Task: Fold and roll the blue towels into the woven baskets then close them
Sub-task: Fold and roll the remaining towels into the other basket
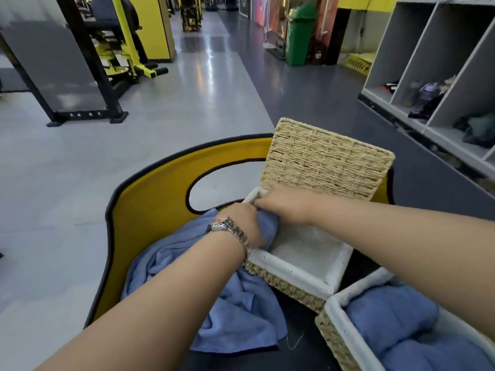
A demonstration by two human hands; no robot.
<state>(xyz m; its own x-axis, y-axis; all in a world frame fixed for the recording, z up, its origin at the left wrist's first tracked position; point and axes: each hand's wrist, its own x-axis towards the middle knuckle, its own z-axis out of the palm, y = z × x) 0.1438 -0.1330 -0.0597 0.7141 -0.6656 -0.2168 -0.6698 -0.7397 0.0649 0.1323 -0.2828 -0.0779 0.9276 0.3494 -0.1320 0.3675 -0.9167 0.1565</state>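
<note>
rumpled blue towel point(214, 298) perhaps half inside basket point(300, 274).

Both bare forearms reached forward from the lower edge of the view and converged near the centre. The left hand point(245, 223), a metal watch point(227, 228) on its wrist, had its fingers curled down out of sight. The right hand point(281, 206) lay just beyond it, back upward, fingers bent at the knuckles, the two hands touching or nearly so.
</note>
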